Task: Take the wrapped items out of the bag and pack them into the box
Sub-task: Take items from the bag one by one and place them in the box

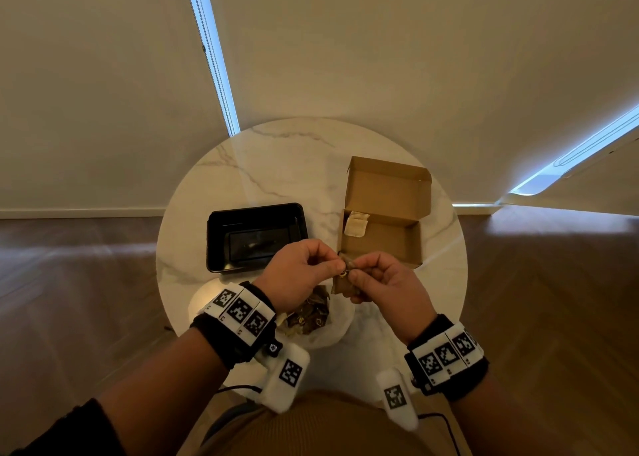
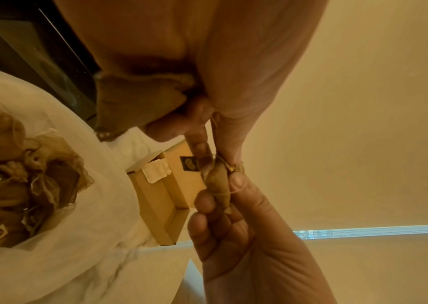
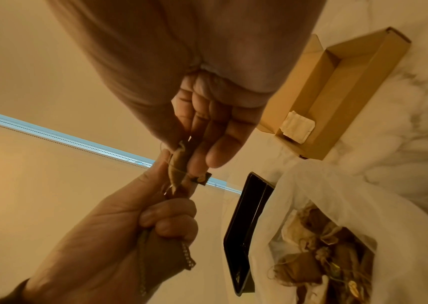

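Both hands meet above the table's front, just before the open cardboard box (image 1: pixel 382 244). My left hand (image 1: pixel 337 265) and right hand (image 1: pixel 357 273) pinch one small brown wrapped item (image 1: pixel 349 265) between their fingertips. A thin thread runs round that wrapped item (image 2: pixel 219 184), and a black-and-gold tag (image 3: pixel 202 178) hangs from it. A brown mesh cloth (image 3: pixel 166 257) is bunched in my left hand's curled lower fingers. A white sachet (image 1: pixel 356 224) lies in the box's far left corner. Below my hands the white bag (image 1: pixel 340 322) lies open with several wrapped items (image 1: pixel 311 314) inside.
A black plastic tray (image 1: pixel 256 210) stands left of the box on the round marble table (image 1: pixel 276 165). The box lid (image 1: pixel 387 182) stands open toward the far side. Wooden floor surrounds the table, and a wall stands behind it.
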